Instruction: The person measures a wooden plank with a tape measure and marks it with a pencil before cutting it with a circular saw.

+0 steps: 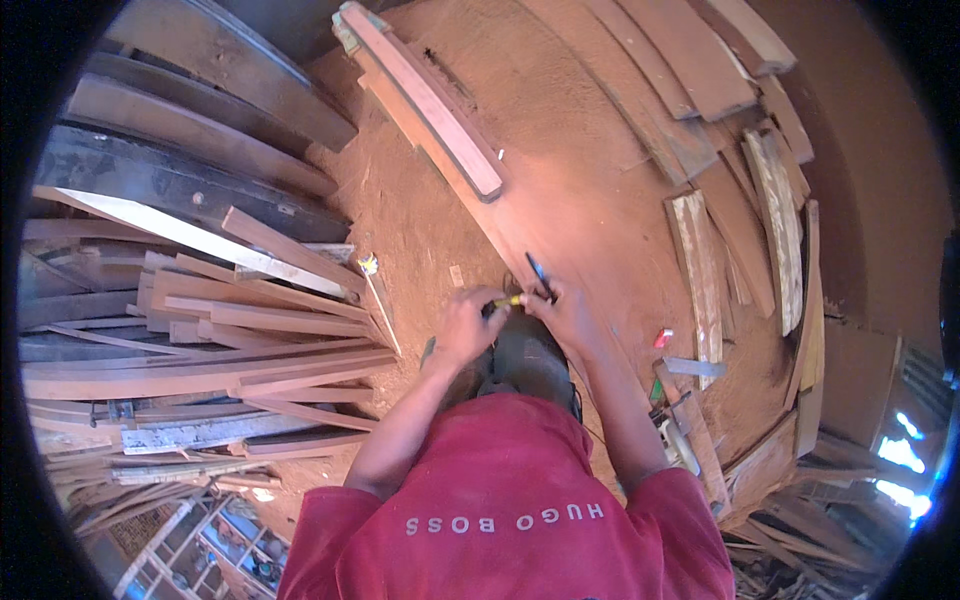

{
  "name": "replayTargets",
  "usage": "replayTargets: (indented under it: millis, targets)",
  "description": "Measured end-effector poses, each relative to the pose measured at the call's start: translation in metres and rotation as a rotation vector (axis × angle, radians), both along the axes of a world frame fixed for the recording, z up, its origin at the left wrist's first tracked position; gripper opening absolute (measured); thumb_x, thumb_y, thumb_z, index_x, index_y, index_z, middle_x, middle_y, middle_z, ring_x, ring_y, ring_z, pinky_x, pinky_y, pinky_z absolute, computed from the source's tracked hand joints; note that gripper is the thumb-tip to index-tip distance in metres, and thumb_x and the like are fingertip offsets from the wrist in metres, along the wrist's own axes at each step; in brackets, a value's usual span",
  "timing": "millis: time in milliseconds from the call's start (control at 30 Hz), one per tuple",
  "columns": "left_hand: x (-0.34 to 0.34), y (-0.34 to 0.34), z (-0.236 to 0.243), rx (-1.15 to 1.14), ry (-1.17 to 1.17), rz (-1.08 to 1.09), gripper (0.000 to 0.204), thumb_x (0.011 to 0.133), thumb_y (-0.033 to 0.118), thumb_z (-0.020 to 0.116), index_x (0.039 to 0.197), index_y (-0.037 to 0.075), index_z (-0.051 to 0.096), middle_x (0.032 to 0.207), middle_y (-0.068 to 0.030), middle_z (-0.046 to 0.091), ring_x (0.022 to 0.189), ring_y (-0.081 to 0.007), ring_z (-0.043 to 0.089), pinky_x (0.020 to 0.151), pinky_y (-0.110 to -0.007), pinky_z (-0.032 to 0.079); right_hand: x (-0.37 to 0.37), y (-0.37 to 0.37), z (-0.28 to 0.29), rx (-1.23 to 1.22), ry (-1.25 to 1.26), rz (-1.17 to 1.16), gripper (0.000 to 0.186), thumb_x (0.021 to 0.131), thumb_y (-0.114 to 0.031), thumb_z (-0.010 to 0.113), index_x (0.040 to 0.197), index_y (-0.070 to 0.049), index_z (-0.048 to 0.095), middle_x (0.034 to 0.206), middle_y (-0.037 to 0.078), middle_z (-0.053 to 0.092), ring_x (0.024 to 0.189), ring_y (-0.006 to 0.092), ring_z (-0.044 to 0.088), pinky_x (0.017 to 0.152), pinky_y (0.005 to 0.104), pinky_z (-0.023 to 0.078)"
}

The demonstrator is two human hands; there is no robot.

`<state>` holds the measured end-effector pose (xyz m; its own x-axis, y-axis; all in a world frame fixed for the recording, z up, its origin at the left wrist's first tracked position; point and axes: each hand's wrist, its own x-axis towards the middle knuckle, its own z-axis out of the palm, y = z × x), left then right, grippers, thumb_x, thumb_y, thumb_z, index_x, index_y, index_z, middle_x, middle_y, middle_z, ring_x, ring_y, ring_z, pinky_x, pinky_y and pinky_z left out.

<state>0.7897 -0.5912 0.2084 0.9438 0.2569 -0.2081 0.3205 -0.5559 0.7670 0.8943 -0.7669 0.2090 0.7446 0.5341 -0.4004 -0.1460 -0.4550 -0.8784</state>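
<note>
My left hand [466, 322] and right hand [563, 316] both pinch the small yellow thing [514, 300]; I should keep it straight and steady.

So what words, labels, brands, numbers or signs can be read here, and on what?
Red shirt: one line of pale capitals across the chest, upside down here; legible, but I won't copy it.
Yellow item between the left hand and right hand: too small to read any marking.
Small red object at right: likewise.
</note>
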Motion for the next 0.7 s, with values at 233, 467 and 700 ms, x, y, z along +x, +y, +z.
replayTargets:
  millis: [233,467,700]
  targets:
    - [0.082,0.049,-0.040,0.217,0.046,0.232,0.018,0.089,0.020,0.071,0.098,0.005,0.075,0.091,-0.0190,0.070,0.089,-0.0394,0.065,0.084,-0.047,0.051,0.127,0.055,-0.087,0.070,-0.246,0.138,0.025,0.085,-0.016,0.079,0.101,0.002,0.072,0.083,0.006,0.069,0.078,0.0139,0.063,0.071,0.0310,0.050]
    - [0.130,0.058,-0.072,0.393,0.108,0.292,0.015,0.089,0.023,0.069,0.096,0.012,0.076,0.095,-0.0119,0.073,0.088,-0.0344,0.068,0.078,-0.045,0.055,0.164,0.089,-0.122,0.087,-0.055,-0.019,0.032,0.085,-0.021,0.080,0.107,0.001,0.073,0.095,0.011,0.073,0.088,0.0169,0.068,0.080,0.0320,0.053]
    - [0.143,0.066,-0.058,0.385,0.209,0.295,0.021,0.093,0.031,0.067,0.102,0.014,0.076,0.098,-0.0131,0.073,0.088,-0.0358,0.070,0.075,-0.046,0.055,0.171,0.100,-0.137,0.132,-0.044,0.069,0.032,0.085,-0.021,0.080,0.109,0.000,0.074,0.096,0.010,0.073,0.088,0.0167,0.068,0.079,0.0304,0.053]
